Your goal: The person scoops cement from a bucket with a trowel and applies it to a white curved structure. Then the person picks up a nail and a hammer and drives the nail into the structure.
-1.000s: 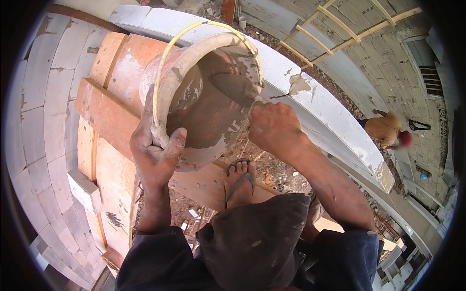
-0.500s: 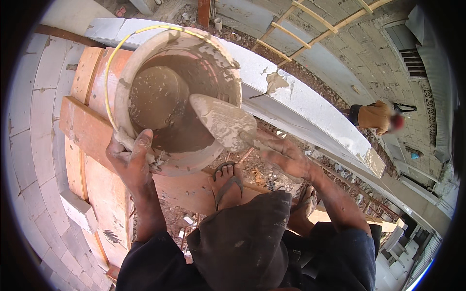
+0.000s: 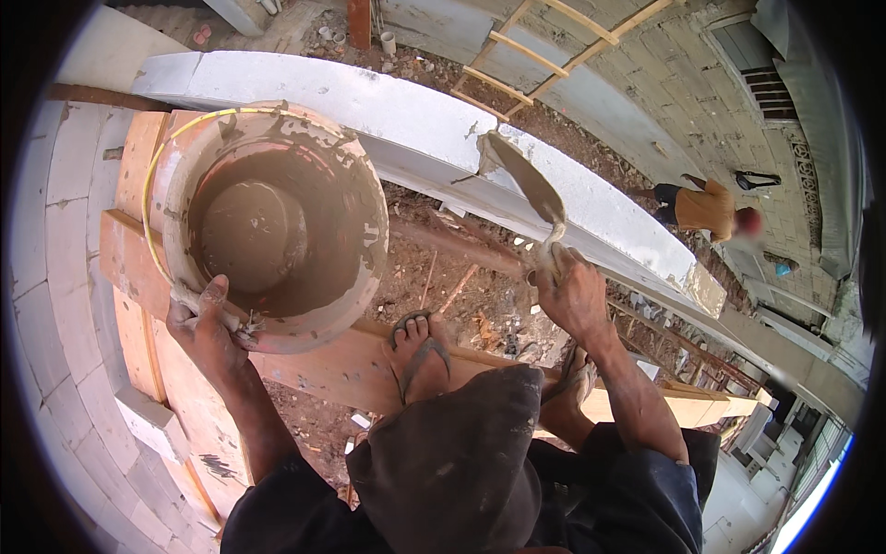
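My left hand (image 3: 210, 332) is closed at the near-left rim of a mortar-smeared bucket (image 3: 371, 231), by the lower end of its thin yellow handle (image 3: 148, 198). The bucket tilts toward me, showing wet grey mortar (image 3: 318, 249) around a raised round part of its bottom. My right hand (image 3: 577, 297) grips a trowel (image 3: 528, 175) by its handle. The mortar-coated blade points away from me, its tip over the top of the white block wall (image 3: 388, 102), by a joint with mortar on it. Whether the tip touches the blocks I cannot tell.
My sandalled feet (image 3: 425, 360) stand on a wooden plank (image 3: 314, 369) above rubble-strewn ground. Wooden boards and a pale block wall (image 3: 69, 277) are at the left. Beyond the white wall, a person (image 3: 706, 208) bends near a wooden ladder (image 3: 498, 83).
The trowel has left the bucket and moved right and away, up to the white wall. My left hand and the bucket have shifted left and slightly nearer.
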Motion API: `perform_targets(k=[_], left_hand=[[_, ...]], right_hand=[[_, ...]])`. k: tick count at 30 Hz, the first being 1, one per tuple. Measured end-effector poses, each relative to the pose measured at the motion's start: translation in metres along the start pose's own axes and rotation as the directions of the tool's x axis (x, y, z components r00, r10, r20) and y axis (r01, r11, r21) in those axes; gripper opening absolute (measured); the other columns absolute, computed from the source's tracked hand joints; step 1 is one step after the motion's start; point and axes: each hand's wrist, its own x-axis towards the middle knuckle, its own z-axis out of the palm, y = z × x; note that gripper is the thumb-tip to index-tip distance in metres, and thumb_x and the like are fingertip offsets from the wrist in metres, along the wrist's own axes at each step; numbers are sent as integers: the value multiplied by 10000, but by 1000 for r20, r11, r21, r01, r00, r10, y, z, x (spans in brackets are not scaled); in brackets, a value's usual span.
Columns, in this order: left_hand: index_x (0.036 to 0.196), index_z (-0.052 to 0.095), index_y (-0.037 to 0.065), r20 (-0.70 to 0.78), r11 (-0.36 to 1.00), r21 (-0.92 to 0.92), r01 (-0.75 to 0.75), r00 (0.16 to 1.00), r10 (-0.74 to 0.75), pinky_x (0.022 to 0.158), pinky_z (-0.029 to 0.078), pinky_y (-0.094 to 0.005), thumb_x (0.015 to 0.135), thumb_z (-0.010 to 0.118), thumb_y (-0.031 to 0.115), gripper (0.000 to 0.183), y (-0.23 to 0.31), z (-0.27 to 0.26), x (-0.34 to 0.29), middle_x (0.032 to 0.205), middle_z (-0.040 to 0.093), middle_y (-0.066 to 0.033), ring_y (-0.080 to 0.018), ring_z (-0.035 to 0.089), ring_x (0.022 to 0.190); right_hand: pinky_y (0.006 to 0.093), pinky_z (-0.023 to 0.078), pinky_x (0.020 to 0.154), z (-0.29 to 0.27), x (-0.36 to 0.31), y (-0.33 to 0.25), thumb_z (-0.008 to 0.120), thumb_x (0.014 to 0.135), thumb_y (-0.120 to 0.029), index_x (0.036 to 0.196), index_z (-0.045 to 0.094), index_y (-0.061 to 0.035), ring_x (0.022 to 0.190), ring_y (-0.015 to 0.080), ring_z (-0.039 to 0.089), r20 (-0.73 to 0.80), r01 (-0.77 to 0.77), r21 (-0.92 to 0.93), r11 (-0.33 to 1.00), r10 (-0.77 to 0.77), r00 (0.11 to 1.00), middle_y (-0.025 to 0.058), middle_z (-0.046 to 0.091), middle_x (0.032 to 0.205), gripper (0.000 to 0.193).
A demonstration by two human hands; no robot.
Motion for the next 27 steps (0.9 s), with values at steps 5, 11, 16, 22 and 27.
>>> perform_targets(k=[5,11,16,22,27], left_hand=[[1072,628,-71,-15,1000,2,-21,1000,21,707,471,-258,767,669,-29,310,-3,-5,1,899,632,-83,-144,582,760],[1024,637,-66,-30,999,25,45,999,-44,616,447,-240,751,683,-43,278,-1,-1,-1,794,606,-54,-119,540,654],[1031,628,-67,-27,1000,16,7,1000,-6,581,425,-231,752,680,-46,285,-5,-7,-1,775,589,-42,-110,518,617],[816,575,6,-109,998,55,43,993,-37,520,356,-221,728,697,-7,151,-7,-16,0,665,513,21,-71,442,567],[1052,638,-21,-54,994,36,102,994,-100,474,382,-221,747,676,8,309,2,-20,-1,743,577,1,-58,465,544]], right_hand=[[460,504,686,13,-5,-3,556,876,-214,1067,603,52,747,359,657,57,-142,439,887,130,990,230,646,830,330],[403,467,666,70,3,-49,514,915,-155,1054,592,62,674,264,579,-100,-60,714,698,186,978,187,616,756,269],[365,426,633,48,3,-91,535,933,-196,941,588,45,700,164,494,-120,-68,769,636,248,961,91,562,734,248],[376,419,597,65,3,-84,530,940,-173,960,589,43,622,174,501,-194,18,680,733,156,968,107,539,667,224],[348,429,589,93,2,-70,542,935,-179,892,589,38,619,140,484,-250,88,767,636,170,953,12,523,692,227]])
